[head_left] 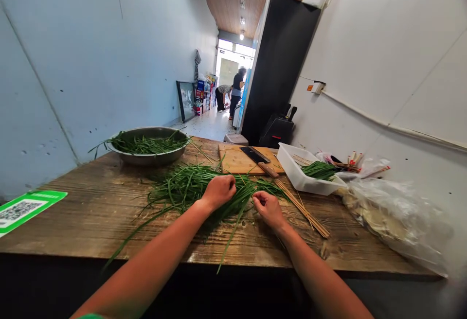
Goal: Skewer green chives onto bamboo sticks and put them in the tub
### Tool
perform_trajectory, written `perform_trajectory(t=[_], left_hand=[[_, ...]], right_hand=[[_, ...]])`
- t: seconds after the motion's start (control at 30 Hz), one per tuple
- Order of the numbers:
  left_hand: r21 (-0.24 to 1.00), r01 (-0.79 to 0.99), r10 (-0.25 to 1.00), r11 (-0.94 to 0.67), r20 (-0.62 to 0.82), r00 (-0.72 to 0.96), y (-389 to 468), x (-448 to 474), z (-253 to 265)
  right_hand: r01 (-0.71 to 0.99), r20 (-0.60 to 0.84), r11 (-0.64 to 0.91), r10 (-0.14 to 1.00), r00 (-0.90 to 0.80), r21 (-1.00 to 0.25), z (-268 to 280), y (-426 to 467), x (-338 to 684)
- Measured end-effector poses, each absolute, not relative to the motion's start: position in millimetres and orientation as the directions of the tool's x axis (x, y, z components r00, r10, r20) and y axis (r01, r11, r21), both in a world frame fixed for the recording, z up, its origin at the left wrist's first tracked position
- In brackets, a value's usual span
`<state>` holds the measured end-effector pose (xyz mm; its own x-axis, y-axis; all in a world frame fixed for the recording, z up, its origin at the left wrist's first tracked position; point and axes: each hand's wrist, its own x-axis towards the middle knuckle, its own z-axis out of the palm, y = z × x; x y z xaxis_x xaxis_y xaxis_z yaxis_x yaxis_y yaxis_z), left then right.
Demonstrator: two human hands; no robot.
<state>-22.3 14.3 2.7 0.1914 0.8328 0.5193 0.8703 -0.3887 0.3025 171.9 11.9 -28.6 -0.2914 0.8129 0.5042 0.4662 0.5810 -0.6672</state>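
Observation:
A loose pile of long green garlic chives (182, 187) lies on the wooden table, several strands trailing toward the front edge. My left hand (220, 192) is closed over the right part of this pile, its fingers curled around chives. Just to its right, my right hand (269, 208) is closed in a pinch beside the chive ends; what sits between its fingertips is too small to make out. Thin wooden skewers (304, 209) lie in a bundle to the right of my right hand. Behind the pile, a cleaver (257, 156) rests on a cutting board (233, 160).
A metal bowl of chives (153, 159) stands at the back left. On the right are a white plastic tub (314, 184) with chives and skewers, and a clear plastic bag (397, 217). A green QR-code card (32, 207) lies left. Two people (236, 93) are far behind.

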Motion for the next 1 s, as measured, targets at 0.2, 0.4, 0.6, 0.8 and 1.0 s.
perform_trajectory(t=[0.2, 0.4, 0.6, 0.8, 1.0], left_hand=[[0.721, 0.617, 0.873, -0.316, 0.475, -0.108, 32, -16, 3], [0.736, 0.599, 0.88, -0.315, 0.462, -0.106, 55, -5, 1], [0.799, 0.533, 0.898, -0.28, 0.414, -0.15, 65, -6, -9], [0.818, 0.5, 0.879, -0.284, 0.431, -0.206, 67, -11, -14], [0.806, 0.503, 0.887, -0.313, 0.437, -0.149, 61, -10, -13]], right_hand=[[0.44, 0.531, 0.584, 0.809, -0.251, -0.682, -35, 3, 170], [0.45, 0.538, 0.55, 0.826, -0.168, -0.703, -29, 2, 167], [0.459, 0.532, 0.516, 0.84, -0.106, -0.723, -30, 6, 167], [0.453, 0.535, 0.517, 0.839, -0.101, -0.726, -30, 4, 166], [0.451, 0.521, 0.513, 0.845, -0.116, -0.73, -29, 3, 166]])
